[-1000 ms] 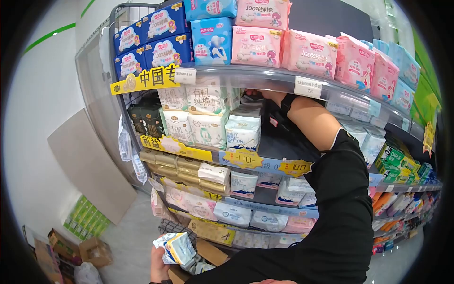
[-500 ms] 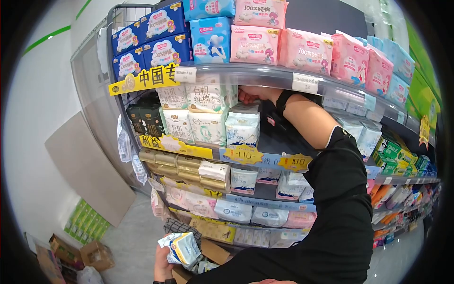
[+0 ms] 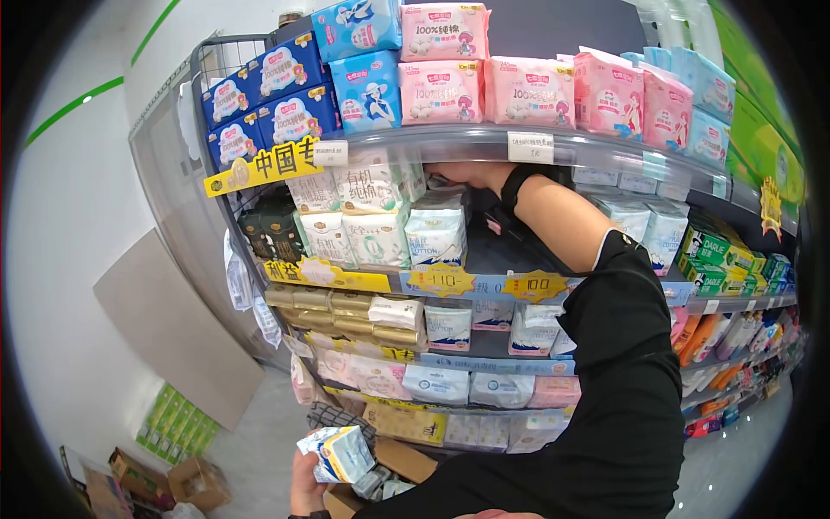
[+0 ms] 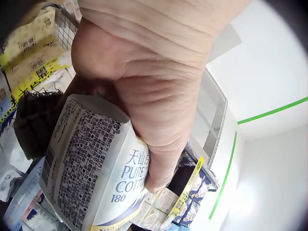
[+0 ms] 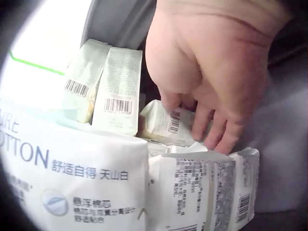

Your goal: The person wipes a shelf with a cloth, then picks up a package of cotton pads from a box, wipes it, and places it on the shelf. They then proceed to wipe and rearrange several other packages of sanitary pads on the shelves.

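My left hand (image 3: 307, 480) grips a white and blue Pure Cotton pack (image 3: 343, 454) low in the head view. In the left wrist view the thumb lies along the printed front of that pack (image 4: 91, 163). Under the upper shelf, my right hand (image 3: 471, 173) reaches over a front Pure Cotton pack (image 3: 437, 238). The right wrist view shows this hand (image 5: 207, 72) with its fingers pointing down, fingertips (image 5: 226, 139) at the tops of white packs (image 5: 192, 183), beside a pale green pack (image 5: 166, 122). Some fingertips are partly hidden.
Pink packs (image 3: 530, 93) and dark blue packs (image 3: 294, 114) stand on the upper shelf. Its rim (image 3: 432, 149) runs just above my right wrist. White and green packs (image 3: 376, 240) stand left of that hand. An open carton (image 3: 406, 458) sits beside the lower pack.
The head view has shifted, with the top shelf's packs now further left. My right hand stays inside the shelf, its fingers less visible than half a second ago. My left hand still holds its pack.
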Demonstrator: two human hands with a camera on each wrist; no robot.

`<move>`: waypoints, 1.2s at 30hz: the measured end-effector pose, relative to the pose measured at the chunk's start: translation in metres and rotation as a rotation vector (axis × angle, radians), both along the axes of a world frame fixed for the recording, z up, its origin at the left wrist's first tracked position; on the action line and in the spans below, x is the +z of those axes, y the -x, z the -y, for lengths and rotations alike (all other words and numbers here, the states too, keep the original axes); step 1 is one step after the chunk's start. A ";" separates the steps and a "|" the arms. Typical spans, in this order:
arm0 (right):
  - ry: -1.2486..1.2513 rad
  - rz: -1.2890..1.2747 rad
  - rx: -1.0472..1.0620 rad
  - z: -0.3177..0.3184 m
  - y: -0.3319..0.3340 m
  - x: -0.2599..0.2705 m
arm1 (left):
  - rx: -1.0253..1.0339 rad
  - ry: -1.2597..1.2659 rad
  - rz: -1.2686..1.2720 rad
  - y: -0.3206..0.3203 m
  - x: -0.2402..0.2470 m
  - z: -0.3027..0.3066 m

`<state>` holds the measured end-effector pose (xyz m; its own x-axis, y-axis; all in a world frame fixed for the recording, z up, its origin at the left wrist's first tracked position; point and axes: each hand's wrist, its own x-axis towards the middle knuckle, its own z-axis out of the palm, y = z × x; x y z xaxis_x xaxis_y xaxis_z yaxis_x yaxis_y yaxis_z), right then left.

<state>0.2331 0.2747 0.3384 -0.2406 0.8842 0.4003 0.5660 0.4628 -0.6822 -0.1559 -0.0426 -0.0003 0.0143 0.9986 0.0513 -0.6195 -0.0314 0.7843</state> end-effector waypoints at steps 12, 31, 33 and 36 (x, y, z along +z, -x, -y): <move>-0.115 0.308 0.015 0.017 -0.015 0.003 | 0.031 0.014 -0.029 0.001 0.002 0.008; 0.314 -0.112 0.359 0.322 0.049 -0.236 | -0.864 -0.153 0.057 -0.104 0.050 -0.039; 0.456 -0.363 0.342 0.334 0.036 -0.248 | -0.831 -0.114 0.052 -0.111 0.049 -0.034; 0.619 -0.760 0.206 0.351 0.006 -0.271 | -0.891 -0.143 -0.002 -0.122 0.053 -0.016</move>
<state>0.2271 -0.0761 0.0678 -0.2842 0.9587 -0.0051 -0.1719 -0.0562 -0.9835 -0.0339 -0.0270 0.0529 0.7798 0.6014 0.1736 -0.4596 0.3619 0.8110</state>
